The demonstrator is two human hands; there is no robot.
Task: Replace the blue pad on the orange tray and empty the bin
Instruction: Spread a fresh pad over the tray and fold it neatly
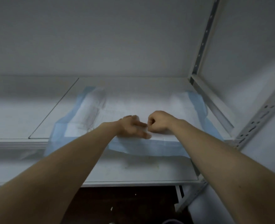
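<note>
The pad (130, 102), white in the middle with blue borders, lies spread on the shelf (36, 110). It sits toward the shelf's right end, and its front border droops over the shelf's front edge. Both arms reach to the pad's front part, just behind that edge.

The left hand (132, 126) lies on the pad with its fingers (144, 125) stretched out toward the right. They are blurred, look flat against the sheet and grip nothing.

The right hand (159, 122) is curled into a fist and rests on the pad, its knuckles meeting the left fingertips. Blur hides whether the curled fingers pinch a fold of the pad or hold nothing.

Folded, raised parts of the pad stand toward the shelf's back, well behind both hands. A grey slotted post (201, 44) rises at the shelf's right back corner.
</note>
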